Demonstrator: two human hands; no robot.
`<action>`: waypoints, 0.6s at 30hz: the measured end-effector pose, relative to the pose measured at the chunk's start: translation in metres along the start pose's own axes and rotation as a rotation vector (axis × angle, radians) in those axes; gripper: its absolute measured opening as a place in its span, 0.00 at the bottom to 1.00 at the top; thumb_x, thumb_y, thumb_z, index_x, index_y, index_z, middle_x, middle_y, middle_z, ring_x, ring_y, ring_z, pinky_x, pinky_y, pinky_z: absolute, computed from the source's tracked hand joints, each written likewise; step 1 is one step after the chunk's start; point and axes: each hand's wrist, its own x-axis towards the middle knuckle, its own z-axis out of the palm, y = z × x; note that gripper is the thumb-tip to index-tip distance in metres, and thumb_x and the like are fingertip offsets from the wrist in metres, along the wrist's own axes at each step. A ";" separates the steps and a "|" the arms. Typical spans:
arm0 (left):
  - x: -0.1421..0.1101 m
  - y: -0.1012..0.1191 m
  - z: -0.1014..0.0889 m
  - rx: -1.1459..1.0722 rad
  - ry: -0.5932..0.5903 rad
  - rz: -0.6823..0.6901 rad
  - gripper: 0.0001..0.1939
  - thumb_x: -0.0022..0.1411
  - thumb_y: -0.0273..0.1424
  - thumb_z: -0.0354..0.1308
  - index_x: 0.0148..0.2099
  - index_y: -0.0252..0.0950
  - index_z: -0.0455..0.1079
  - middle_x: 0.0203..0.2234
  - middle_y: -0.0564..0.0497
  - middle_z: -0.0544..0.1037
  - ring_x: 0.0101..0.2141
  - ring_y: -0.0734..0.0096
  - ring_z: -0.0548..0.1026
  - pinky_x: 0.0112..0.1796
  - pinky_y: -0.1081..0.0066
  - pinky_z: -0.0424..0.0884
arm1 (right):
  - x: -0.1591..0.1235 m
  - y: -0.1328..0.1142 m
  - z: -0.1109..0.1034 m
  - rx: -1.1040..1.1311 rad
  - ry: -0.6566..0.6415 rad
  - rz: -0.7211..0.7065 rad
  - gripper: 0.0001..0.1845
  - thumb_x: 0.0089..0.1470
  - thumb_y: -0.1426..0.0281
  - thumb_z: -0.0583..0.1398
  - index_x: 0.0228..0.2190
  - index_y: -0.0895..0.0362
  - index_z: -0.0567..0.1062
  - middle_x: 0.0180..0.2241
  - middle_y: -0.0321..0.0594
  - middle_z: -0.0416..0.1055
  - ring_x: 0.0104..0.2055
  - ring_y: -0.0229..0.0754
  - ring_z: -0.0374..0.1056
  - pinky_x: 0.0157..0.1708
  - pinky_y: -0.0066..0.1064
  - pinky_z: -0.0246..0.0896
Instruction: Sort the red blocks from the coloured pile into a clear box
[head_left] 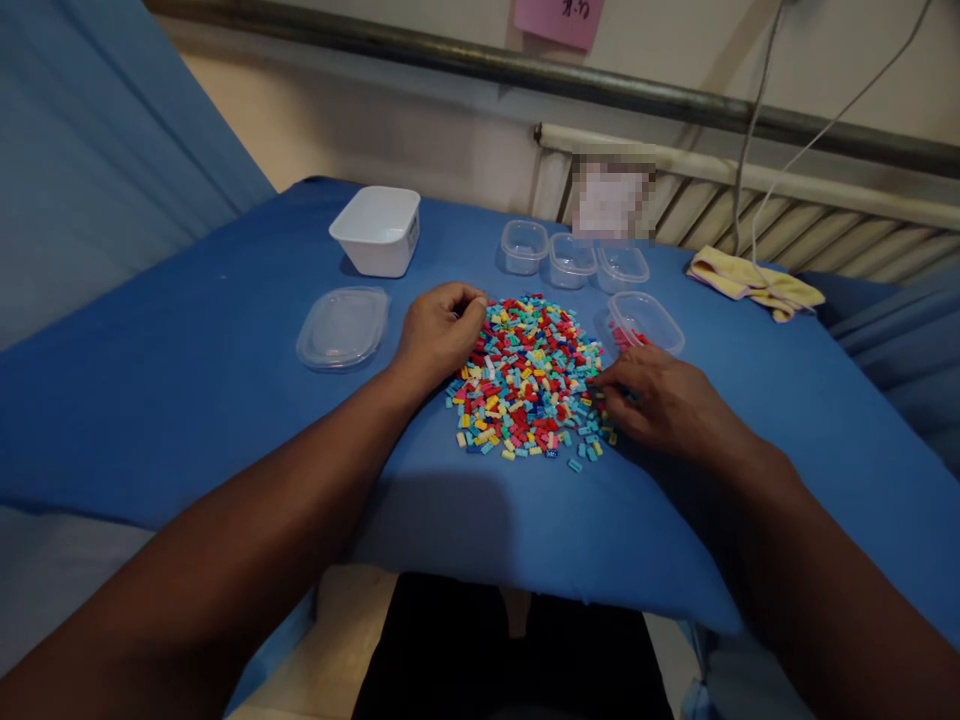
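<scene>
A heap of small coloured building bricks [529,385] in red, yellow, blue, teal and pink lies on the blue-covered table. My left hand [441,335] rests at the heap's left edge with thumb and curled fingers together; whatever they might hold is hidden. On the opposite side, my right hand [660,400] is closed in a pinch at the heap's right edge, and what sits between its fingertips cannot be made out. Just beyond that hand stands a clear plastic container [656,322] with some red bricks [628,337] in it.
Three clear tubs, the left tub [524,250], middle tub [572,262] and right tub [624,268], stand along the back. A white box [377,235] and a clear lid [343,328] are at left. A yellow cloth [754,283] lies back right, by the radiator [847,222].
</scene>
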 end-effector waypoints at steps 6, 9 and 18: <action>0.000 -0.002 0.001 0.003 0.005 0.013 0.11 0.69 0.37 0.61 0.41 0.37 0.82 0.32 0.51 0.83 0.34 0.65 0.77 0.38 0.65 0.70 | 0.006 -0.005 0.002 0.056 -0.068 -0.011 0.10 0.68 0.69 0.60 0.42 0.55 0.84 0.38 0.47 0.81 0.42 0.52 0.76 0.42 0.41 0.69; 0.000 -0.003 0.001 -0.005 0.000 0.017 0.11 0.69 0.37 0.61 0.42 0.37 0.82 0.33 0.50 0.83 0.34 0.65 0.77 0.38 0.65 0.70 | 0.008 -0.005 0.002 0.069 -0.114 0.061 0.10 0.67 0.69 0.62 0.42 0.54 0.85 0.38 0.46 0.82 0.41 0.52 0.76 0.41 0.40 0.68; 0.000 0.001 0.000 0.028 -0.006 0.004 0.12 0.69 0.37 0.60 0.42 0.36 0.82 0.34 0.50 0.84 0.35 0.64 0.77 0.39 0.66 0.71 | 0.008 -0.012 -0.009 0.162 -0.249 0.183 0.08 0.60 0.72 0.64 0.39 0.54 0.83 0.36 0.41 0.81 0.37 0.45 0.75 0.37 0.34 0.63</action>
